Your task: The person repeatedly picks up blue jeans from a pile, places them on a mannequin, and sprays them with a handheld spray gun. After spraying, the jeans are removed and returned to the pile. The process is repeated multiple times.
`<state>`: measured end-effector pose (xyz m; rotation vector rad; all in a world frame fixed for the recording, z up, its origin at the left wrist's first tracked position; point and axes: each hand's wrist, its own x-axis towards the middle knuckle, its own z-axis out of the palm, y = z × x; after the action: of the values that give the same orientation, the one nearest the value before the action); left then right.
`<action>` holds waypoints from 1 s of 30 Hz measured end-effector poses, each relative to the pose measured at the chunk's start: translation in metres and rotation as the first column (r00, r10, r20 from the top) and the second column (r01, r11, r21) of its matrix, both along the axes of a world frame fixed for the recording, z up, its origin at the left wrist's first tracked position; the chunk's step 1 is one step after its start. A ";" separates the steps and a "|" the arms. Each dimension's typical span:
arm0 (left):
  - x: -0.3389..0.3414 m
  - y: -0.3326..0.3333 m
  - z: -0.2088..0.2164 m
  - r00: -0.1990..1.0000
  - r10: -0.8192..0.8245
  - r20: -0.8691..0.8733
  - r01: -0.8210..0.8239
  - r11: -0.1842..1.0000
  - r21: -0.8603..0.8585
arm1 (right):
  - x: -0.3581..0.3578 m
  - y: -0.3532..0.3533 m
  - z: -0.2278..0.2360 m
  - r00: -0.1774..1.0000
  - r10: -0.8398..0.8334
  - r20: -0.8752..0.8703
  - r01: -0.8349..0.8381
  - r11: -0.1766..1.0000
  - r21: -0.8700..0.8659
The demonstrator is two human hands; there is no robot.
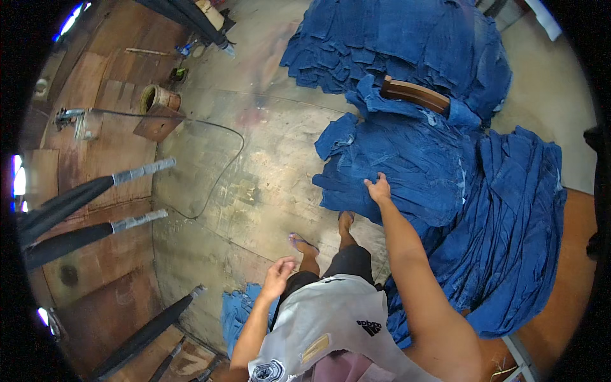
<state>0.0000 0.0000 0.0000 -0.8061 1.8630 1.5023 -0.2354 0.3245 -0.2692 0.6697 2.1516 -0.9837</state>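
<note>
My right hand [380, 189] is stretched out over a pile of blue denim garments [414, 153] on the right. Its thumb and index finger are apart; whether the fingertips press on the cloth is hard to tell. Close to my waist hangs my left hand [279, 278], fingers loosely bent, with nothing in it. A curved wooden chair back [417, 93] pokes up at the far side of this pile. More wrinkled denim [509, 235] drapes down along my right side.
A larger denim heap [394, 38] lies beyond the chair back. Black padded poles with grey-wrapped ends [143, 170] jut in from the left. A cable [242, 143] crosses the floor near a dirty bucket [162, 100]. Lighter denim [238, 312] lies behind my left arm.
</note>
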 end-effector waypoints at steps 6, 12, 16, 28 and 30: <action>0.055 -0.008 -0.023 0.997 -0.044 0.059 0.045 0.999 -0.015 | 0.022 -0.062 0.015 0.983 0.181 -0.045 -0.174 0.977 0.121; 0.128 -0.073 -0.077 0.977 0.197 0.083 -0.188 0.977 -0.098 | 0.059 -0.119 0.120 0.869 0.143 -0.474 -0.319 0.894 -0.315; 0.085 -0.094 -0.104 0.875 0.467 0.125 -0.475 0.879 0.040 | 0.109 -0.141 0.237 0.768 0.365 -0.526 -0.632 0.566 -0.529; -0.011 -0.099 0.001 0.862 0.505 0.044 -0.412 0.649 0.639 | 0.241 -0.161 0.288 0.957 0.287 0.046 -0.146 0.612 -0.777; 0.013 -0.116 0.038 0.886 0.441 -0.145 -0.281 0.757 0.590 | 0.232 -0.172 0.290 0.997 -0.048 0.053 0.071 0.667 -0.741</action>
<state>0.0127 -0.1163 0.0383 -0.7208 1.3435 2.3698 -0.0038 0.1530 0.0208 0.3288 1.4767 -1.7297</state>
